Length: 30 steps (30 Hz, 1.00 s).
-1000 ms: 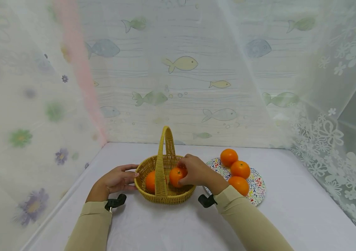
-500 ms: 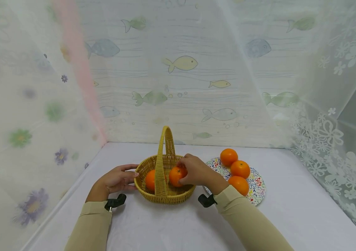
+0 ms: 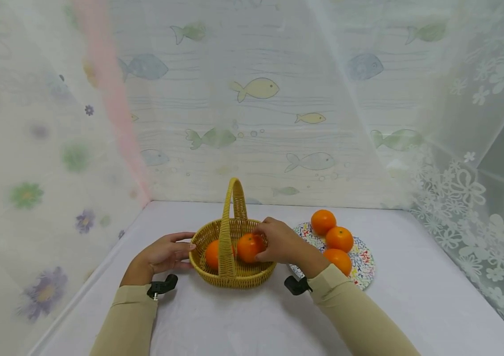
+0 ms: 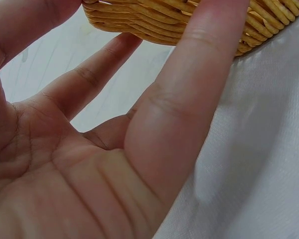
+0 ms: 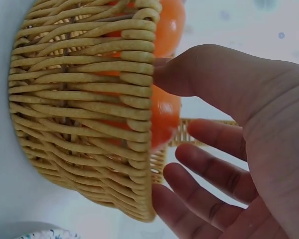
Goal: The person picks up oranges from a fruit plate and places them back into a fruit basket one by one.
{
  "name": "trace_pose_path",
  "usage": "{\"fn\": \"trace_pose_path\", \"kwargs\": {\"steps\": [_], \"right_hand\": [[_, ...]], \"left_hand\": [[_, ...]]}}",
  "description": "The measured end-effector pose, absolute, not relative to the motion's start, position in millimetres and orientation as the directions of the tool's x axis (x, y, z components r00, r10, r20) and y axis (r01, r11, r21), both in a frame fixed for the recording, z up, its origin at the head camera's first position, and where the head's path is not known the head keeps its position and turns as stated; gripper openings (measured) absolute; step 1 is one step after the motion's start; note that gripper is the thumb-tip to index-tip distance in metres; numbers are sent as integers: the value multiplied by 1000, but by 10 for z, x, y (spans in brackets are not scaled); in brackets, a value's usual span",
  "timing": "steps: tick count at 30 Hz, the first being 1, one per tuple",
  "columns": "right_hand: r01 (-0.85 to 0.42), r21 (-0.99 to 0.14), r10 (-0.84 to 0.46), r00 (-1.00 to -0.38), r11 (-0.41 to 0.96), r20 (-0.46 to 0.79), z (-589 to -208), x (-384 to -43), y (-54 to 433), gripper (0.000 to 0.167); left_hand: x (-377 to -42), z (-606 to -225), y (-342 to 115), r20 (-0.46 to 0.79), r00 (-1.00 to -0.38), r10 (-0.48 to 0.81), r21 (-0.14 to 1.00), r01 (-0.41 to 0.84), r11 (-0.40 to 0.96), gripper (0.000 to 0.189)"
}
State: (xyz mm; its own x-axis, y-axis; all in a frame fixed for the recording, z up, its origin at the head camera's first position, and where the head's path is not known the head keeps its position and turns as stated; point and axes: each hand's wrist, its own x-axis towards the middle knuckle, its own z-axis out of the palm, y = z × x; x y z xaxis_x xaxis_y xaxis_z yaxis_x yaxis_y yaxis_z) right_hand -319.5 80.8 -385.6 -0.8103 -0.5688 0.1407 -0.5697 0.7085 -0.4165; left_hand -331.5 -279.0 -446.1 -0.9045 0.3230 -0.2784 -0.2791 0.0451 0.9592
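Observation:
A yellow wicker basket point(image 3: 238, 283) with a tall arched handle stands on the white cloth. Two oranges lie inside it, a left orange point(image 3: 212, 255) partly behind the handle and a right orange point(image 3: 250, 248). My right hand point(image 3: 278, 242) reaches over the basket's right rim beside the right orange. In the right wrist view the fingers point(image 5: 209, 174) are spread apart from that orange point(image 5: 165, 112), and the thumb is close to it; whether it touches I cannot tell. My left hand point(image 3: 163, 254) rests its extended fingers and thumb against the basket's left side.
Right of the basket lies a colourfully speckled plate point(image 3: 365, 262) bearing three oranges: a back one point(image 3: 323, 222), a middle one point(image 3: 339, 239) and a front one point(image 3: 337, 261), partly behind the right forearm. A fish-patterned curtain point(image 3: 234, 109) hangs behind the table.
My right hand has loosened from the right orange and shifted slightly right, and more of that orange shows. The left hand stays at the basket. The view has shifted slightly.

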Motion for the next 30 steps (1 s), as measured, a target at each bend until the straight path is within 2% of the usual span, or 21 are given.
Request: {"fn": "trace_pose_path", "kwargs": {"steps": [16, 24, 30], "right_hand": [[-581, -396, -546, -811, 711, 209, -3793, -3033, 1069, 58], [-523, -380, -478, -852, 763, 212, -3809, -2922, 1278, 63], [-499, -369, -444, -867, 784, 228, -3817, -2856, 1467, 60]], "left_hand": [[-3300, -4447, -2794, -276, -900, 337, 960, -277, 46, 69], [-3298, -4451, -2786, -276, -901, 335, 960, -278, 43, 67], [-3302, -4449, -2794, -279, -902, 329, 959, -277, 52, 66]]}}
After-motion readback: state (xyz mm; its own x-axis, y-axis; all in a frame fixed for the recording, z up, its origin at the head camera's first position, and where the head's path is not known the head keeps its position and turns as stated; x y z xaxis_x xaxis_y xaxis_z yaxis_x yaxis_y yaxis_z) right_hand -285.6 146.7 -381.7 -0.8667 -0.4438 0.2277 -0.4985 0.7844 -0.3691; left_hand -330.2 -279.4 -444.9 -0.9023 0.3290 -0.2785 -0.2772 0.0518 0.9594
